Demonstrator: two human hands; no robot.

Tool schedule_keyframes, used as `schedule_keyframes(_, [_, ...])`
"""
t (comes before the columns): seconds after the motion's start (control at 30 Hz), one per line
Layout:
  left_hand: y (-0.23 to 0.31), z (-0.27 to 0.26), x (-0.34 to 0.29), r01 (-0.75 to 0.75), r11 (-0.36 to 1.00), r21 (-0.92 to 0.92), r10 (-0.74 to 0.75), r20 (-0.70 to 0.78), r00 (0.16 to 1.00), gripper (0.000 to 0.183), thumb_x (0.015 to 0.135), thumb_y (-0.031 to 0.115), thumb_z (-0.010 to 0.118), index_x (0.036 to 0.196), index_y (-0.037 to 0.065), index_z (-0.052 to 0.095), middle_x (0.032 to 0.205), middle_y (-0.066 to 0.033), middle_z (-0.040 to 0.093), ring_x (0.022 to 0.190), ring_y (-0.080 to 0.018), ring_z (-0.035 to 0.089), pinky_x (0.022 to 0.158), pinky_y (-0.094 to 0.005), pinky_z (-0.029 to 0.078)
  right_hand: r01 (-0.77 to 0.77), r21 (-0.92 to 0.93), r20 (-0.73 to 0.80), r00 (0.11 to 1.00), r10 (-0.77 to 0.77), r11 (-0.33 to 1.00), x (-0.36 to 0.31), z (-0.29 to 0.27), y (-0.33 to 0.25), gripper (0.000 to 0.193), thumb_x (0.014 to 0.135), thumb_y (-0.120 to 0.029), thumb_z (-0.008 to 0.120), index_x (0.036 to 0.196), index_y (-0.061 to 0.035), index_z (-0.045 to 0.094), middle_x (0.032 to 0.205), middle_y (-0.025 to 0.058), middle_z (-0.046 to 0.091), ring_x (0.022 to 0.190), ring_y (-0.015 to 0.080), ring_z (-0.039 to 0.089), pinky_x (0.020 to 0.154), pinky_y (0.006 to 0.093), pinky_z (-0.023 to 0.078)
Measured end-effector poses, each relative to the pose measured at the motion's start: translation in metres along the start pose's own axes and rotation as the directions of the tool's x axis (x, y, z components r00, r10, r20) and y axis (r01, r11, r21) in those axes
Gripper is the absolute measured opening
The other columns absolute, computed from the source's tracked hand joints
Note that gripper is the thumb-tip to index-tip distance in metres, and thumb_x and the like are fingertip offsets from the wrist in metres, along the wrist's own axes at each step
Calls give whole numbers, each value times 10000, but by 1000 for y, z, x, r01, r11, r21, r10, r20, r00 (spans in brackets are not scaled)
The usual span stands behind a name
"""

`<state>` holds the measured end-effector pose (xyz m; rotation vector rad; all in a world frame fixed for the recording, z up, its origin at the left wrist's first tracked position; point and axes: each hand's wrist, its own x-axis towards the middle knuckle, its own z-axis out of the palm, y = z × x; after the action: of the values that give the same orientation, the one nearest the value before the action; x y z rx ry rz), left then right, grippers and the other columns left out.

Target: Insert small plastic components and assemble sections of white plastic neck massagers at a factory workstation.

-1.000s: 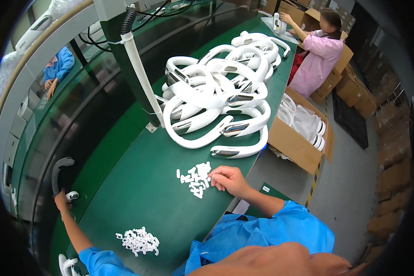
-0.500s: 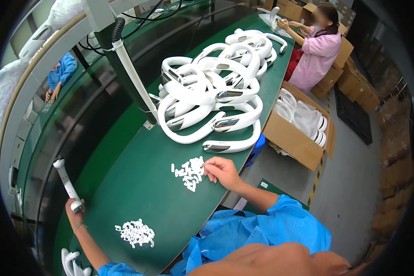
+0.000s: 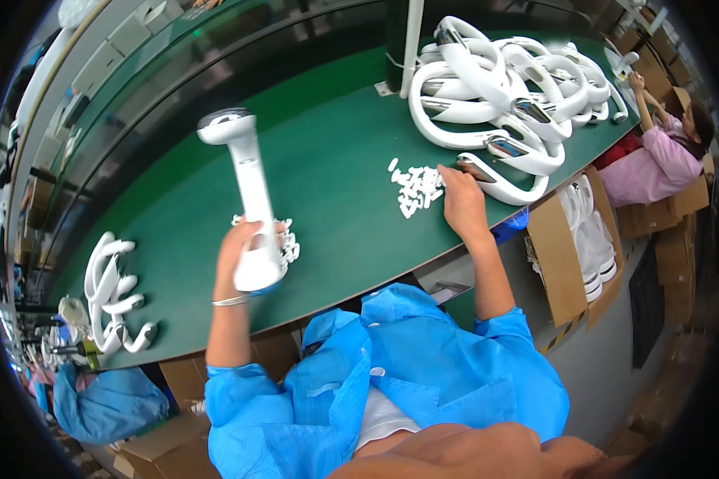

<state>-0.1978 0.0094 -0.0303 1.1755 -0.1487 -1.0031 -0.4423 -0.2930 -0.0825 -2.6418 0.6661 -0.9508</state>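
My left hand [image 3: 236, 249] is closed around the lower end of a white curved neckband device [image 3: 250, 172], held up over the table. Its far end is rounded, with a shiny dark face. Behind that hand, one pile of small white plastic pieces [image 3: 290, 243] is partly hidden. My right hand [image 3: 462, 201] has its fingers and thumb drawn together at the right edge of another pile of small white pieces [image 3: 416, 190]. Whatever the fingertips pinch is too small to make out. Just beyond, a white neckband with a chrome end [image 3: 503, 182] lies close to that hand.
Many white neckbands [image 3: 487, 88] are heaped at the table's far right, by a post [image 3: 398, 48]. Several white curved parts [image 3: 108, 291] lie at the left end of the green table [image 3: 335, 160]. An open cardboard box [image 3: 559, 263] stands right, near a person in pink [image 3: 655, 164]. Another person in blue [image 3: 108, 403] is lower left.
My left hand has brought the neckband device inward, nearer to me and above the left pile. My right hand stays at its pile. The whole view has turned toward the left.
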Motion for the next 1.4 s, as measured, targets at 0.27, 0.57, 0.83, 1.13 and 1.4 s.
schedule_keyframes(0.27, [-55, 71, -24, 120, 979, -163, -106, 92, 990, 384, 833, 151, 585, 1148, -31, 459, 946, -151, 624, 800, -234, 667, 603, -292, 570, 5, 88, 61, 998, -10, 996, 9, 13, -1, 261, 739, 12, 603, 996, -21, 638, 958, 148, 638, 904, 323, 599, 798, 398, 472])
schedule_keyframes(0.57, [-88, 96, 0, 32, 983, -181, -10, 120, 993, 415, 810, 19, 553, 1178, -39, 371, 1059, -179, 569, 900, -306, 646, 730, -368, 566, -325, 735, 98, 920, 380, 595, 1, 9, -20, 172, 851, 37, 532, 982, 29, 644, 977, 124, 655, 788, 161, 641, 701, 278, 538])
schedule_keyframes(0.83, [-86, 120, -6, 120, 979, -162, -78, 244, 967, 533, 785, 21, 536, 1276, 58, 333, 1020, -133, 531, 885, -287, 647, 622, -388, 585, -398, 906, 351, 895, 274, 141, 9, 11, -83, 140, 838, 30, 591, 970, 42, 636, 892, 93, 642, 749, 140, 624, 671, 257, 542])
schedule_keyframes(1.13, [-94, 116, 0, 25, 978, -206, 19, 208, 978, 506, 807, 7, 501, 1277, 40, 316, 992, -118, 529, 746, -209, 632, 614, -322, 557, -502, 843, 457, 858, 233, 193, 4, 9, -101, 123, 848, -4, 589, 956, 45, 625, 825, 88, 648, 700, 120, 609, 631, 231, 516])
schedule_keyframes(1.4, [-98, 113, -1, -9, 973, -230, 63, 227, 972, 470, 864, 41, 508, 1294, 60, 319, 977, -113, 543, 739, -189, 633, 590, -299, 559, -493, 844, 439, 862, 256, 213, 6, 4, -102, 208, 856, -13, 579, 1050, 35, 635, 806, 64, 637, 691, 89, 569, 637, 222, 483])
